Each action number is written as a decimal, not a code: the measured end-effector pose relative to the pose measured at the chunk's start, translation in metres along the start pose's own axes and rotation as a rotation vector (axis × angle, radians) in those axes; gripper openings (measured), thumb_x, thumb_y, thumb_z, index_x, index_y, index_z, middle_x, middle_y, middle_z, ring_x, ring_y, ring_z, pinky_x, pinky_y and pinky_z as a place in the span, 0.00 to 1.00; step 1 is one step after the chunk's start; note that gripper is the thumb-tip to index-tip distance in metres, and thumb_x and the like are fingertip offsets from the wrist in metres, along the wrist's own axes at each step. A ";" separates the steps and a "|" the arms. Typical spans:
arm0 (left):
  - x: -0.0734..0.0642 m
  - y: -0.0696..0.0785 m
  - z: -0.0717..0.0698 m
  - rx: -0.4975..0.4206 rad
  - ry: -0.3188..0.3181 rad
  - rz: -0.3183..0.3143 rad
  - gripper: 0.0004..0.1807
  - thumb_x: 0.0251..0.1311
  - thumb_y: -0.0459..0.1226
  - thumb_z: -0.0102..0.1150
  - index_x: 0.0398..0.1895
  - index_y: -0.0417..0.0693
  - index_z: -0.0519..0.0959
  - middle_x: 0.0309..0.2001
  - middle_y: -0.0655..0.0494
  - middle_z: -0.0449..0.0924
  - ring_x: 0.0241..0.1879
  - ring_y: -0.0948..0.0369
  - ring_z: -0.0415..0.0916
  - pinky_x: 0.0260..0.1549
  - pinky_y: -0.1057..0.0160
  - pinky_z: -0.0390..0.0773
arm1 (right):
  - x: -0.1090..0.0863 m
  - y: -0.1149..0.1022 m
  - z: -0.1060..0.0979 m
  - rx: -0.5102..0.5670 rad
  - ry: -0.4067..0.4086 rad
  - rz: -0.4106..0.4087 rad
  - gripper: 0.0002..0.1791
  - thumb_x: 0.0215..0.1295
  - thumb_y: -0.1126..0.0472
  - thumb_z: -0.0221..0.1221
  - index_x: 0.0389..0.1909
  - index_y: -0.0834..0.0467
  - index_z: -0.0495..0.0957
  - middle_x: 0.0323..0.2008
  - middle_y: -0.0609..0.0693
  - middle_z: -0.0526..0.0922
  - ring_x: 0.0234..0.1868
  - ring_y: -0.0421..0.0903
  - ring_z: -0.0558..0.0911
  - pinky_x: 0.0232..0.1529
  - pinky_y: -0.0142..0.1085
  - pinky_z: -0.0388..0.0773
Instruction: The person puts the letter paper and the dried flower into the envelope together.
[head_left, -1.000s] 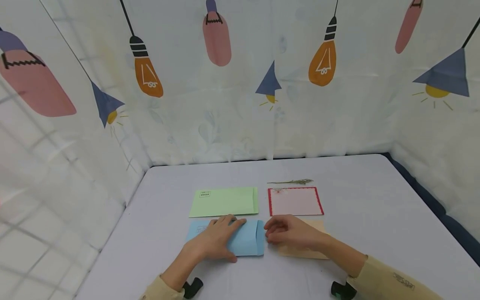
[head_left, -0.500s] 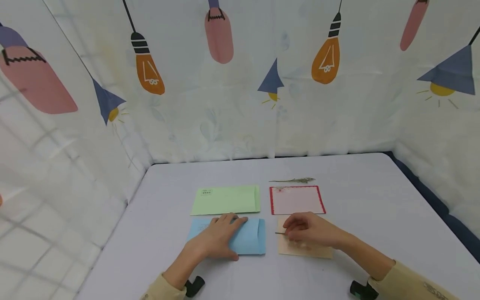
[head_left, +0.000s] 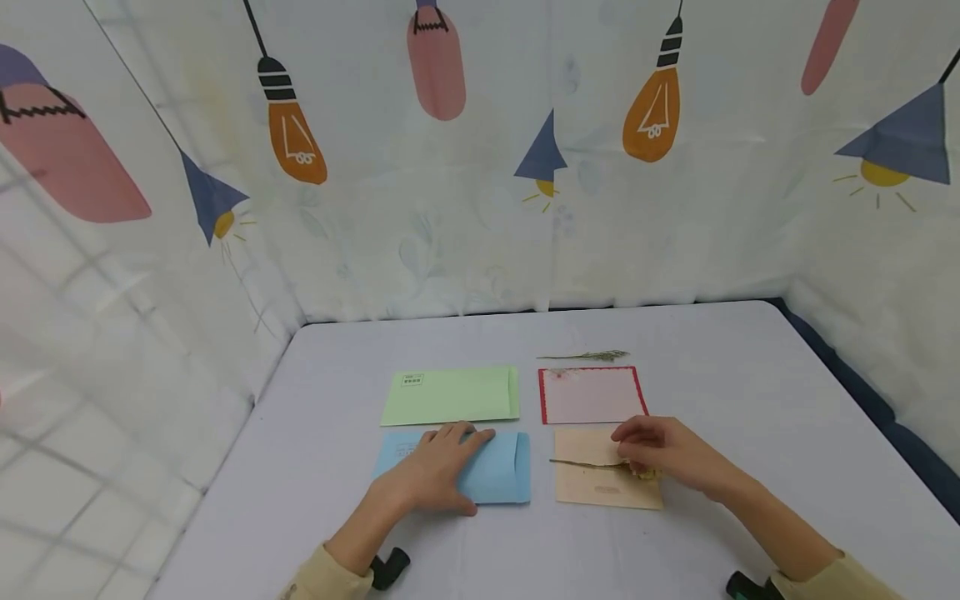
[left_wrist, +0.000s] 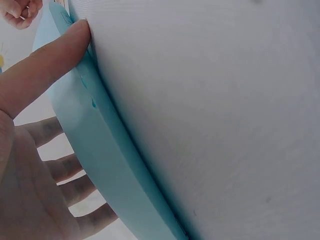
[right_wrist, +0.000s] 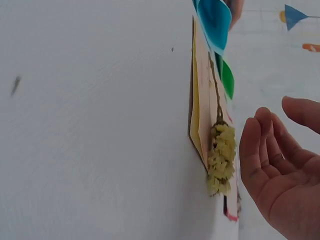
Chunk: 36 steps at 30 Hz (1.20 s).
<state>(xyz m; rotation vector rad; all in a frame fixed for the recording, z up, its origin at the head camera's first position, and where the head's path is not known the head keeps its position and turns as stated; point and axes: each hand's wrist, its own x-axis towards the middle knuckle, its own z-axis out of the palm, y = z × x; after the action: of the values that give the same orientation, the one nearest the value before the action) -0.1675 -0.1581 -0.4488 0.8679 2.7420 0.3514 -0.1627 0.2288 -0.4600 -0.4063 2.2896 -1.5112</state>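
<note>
My left hand (head_left: 438, 471) lies spread over a light blue envelope (head_left: 491, 475), thumb at its near edge and fingertips toward its far edge. In the right wrist view the blue envelope's end (right_wrist: 214, 22) gapes open. A dried flower sprig (head_left: 585, 463) with a pale yellow head (right_wrist: 221, 157) lies across a tan envelope (head_left: 600, 493), its stem pointing left toward the blue one. My right hand (head_left: 667, 450) hovers by the flower head, fingers loosely bent. The right wrist view shows a gap between that hand and the flower, with nothing between thumb and fingers.
Behind the blue envelope lies a green envelope (head_left: 450, 396) with a printed mark. A red-bordered white card (head_left: 592, 396) is behind the tan envelope, and a thin green sprig (head_left: 585, 356) lies farther back. Patterned curtains surround the white table (head_left: 337, 367).
My right hand has moved right from beside the blue envelope to the tan envelope's right end, bringing the dried flower onto it and letting go. My left hand has stayed put.
</note>
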 end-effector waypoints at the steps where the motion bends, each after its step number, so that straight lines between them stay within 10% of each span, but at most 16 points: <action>1: 0.000 0.000 0.000 -0.001 -0.001 -0.002 0.54 0.45 0.50 0.83 0.77 0.51 0.65 0.68 0.47 0.66 0.68 0.47 0.64 0.63 0.39 0.63 | -0.001 0.001 -0.002 -0.004 0.017 0.009 0.18 0.73 0.58 0.63 0.53 0.68 0.78 0.40 0.58 0.83 0.35 0.51 0.81 0.37 0.37 0.80; 18: -0.002 0.000 -0.002 -0.004 -0.004 -0.015 0.54 0.47 0.49 0.82 0.77 0.51 0.65 0.69 0.46 0.65 0.69 0.46 0.62 0.65 0.38 0.62 | -0.005 0.022 -0.017 -0.261 0.226 0.109 0.12 0.69 0.57 0.67 0.45 0.61 0.81 0.29 0.50 0.77 0.26 0.45 0.73 0.25 0.34 0.72; 36: -0.002 0.000 0.002 -0.001 -0.020 -0.027 0.54 0.47 0.50 0.81 0.78 0.52 0.64 0.70 0.46 0.64 0.70 0.47 0.62 0.65 0.39 0.62 | -0.002 0.027 -0.013 -0.390 0.249 0.047 0.13 0.59 0.65 0.73 0.41 0.61 0.80 0.28 0.47 0.73 0.28 0.45 0.73 0.25 0.34 0.70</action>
<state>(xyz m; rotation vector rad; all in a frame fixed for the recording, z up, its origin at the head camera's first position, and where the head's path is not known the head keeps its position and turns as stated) -0.1656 -0.1590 -0.4507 0.8283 2.7326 0.3377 -0.1682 0.2507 -0.4796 -0.2740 2.7786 -1.1418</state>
